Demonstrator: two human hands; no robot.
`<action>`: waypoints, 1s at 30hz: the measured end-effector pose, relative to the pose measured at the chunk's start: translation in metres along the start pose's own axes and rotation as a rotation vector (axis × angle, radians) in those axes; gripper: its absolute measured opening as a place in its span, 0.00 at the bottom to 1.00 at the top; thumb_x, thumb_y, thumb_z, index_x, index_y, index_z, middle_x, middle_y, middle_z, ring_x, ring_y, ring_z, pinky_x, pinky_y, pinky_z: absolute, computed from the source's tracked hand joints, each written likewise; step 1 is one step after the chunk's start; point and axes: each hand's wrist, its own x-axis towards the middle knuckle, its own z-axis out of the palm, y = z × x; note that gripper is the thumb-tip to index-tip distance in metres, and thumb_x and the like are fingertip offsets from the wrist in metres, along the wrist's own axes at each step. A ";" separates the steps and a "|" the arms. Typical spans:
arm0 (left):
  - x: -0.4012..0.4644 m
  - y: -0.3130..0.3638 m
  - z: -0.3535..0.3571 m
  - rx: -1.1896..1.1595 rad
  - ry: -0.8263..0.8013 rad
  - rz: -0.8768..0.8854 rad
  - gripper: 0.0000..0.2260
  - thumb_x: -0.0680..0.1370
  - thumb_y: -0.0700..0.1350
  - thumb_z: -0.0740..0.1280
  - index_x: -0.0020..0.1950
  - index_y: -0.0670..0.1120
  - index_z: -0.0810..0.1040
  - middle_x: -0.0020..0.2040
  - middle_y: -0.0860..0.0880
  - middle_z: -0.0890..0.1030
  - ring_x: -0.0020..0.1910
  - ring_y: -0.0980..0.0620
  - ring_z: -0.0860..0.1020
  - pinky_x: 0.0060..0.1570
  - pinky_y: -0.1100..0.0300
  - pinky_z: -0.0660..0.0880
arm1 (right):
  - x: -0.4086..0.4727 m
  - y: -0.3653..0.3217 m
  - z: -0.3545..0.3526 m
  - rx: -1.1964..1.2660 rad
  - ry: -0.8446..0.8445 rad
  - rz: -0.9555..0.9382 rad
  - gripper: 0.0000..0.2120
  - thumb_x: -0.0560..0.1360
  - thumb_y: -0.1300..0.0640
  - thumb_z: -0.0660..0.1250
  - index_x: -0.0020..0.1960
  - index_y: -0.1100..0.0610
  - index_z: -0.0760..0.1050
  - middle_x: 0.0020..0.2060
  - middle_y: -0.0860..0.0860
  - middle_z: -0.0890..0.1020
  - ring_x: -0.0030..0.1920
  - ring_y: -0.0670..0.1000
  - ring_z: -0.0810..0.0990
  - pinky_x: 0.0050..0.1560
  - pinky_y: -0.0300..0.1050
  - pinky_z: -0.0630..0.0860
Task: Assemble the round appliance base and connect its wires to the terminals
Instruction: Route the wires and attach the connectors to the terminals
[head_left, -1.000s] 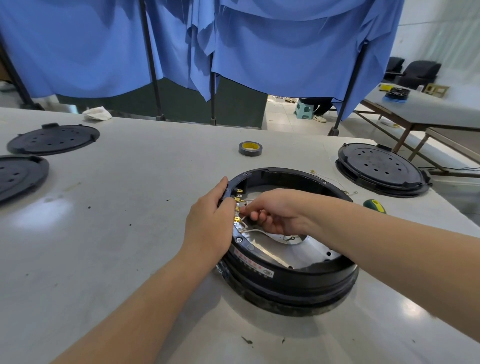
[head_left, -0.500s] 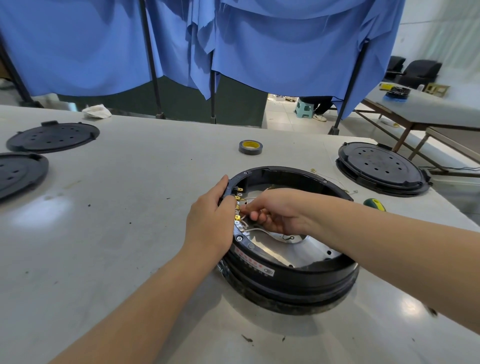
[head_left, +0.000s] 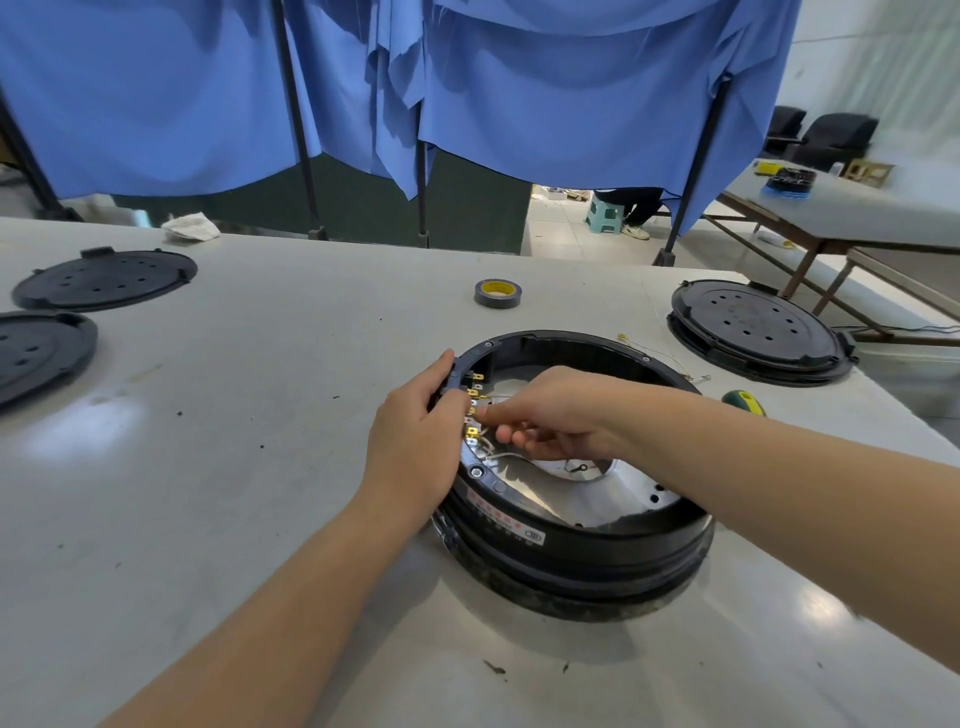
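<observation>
Right hand (head_left: 556, 410) now stretched further toward the brass terminals (head_left: 474, 410), fingertips pinching a thin white wire (head_left: 498, 400) there; left hand (head_left: 415, 436) unchanged, gripping the rim of the round black base (head_left: 576, 540) mid-worktop (head_left: 208, 467). Around: black discs (head_left: 104, 278), tape roll (head_left: 497, 292), blue curtains (head_left: 519, 78) behind.

- Appliance base (head_left: 587, 551): black ring, silver plate inside, brass-yellow terminals (head_left: 474, 391).
- Tape roll (head_left: 497, 293): grey, yellow core.
- Perforated covers (head_left: 759, 328): black.
- Curtain (head_left: 545, 83): blue.
- Desk (head_left: 234, 415): pale grey.
</observation>
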 end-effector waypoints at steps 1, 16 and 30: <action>0.000 0.000 0.000 -0.007 0.000 -0.001 0.21 0.79 0.40 0.61 0.73 0.50 0.70 0.34 0.78 0.75 0.36 0.72 0.75 0.42 0.73 0.72 | -0.001 0.000 0.000 -0.029 0.018 -0.014 0.08 0.76 0.55 0.71 0.43 0.59 0.78 0.24 0.48 0.76 0.21 0.41 0.72 0.23 0.30 0.71; -0.001 0.001 0.001 -0.045 0.033 -0.003 0.21 0.79 0.40 0.62 0.72 0.49 0.71 0.45 0.70 0.81 0.38 0.74 0.75 0.41 0.74 0.72 | -0.007 0.000 0.000 -0.114 -0.020 0.093 0.10 0.76 0.55 0.69 0.37 0.54 0.74 0.18 0.44 0.68 0.16 0.41 0.63 0.17 0.29 0.62; 0.000 0.002 0.001 -0.036 0.029 0.010 0.21 0.78 0.39 0.62 0.72 0.49 0.71 0.49 0.69 0.75 0.40 0.78 0.73 0.39 0.82 0.67 | -0.005 0.005 0.003 -0.076 0.002 0.064 0.12 0.76 0.56 0.69 0.35 0.54 0.74 0.19 0.44 0.68 0.16 0.41 0.63 0.17 0.30 0.60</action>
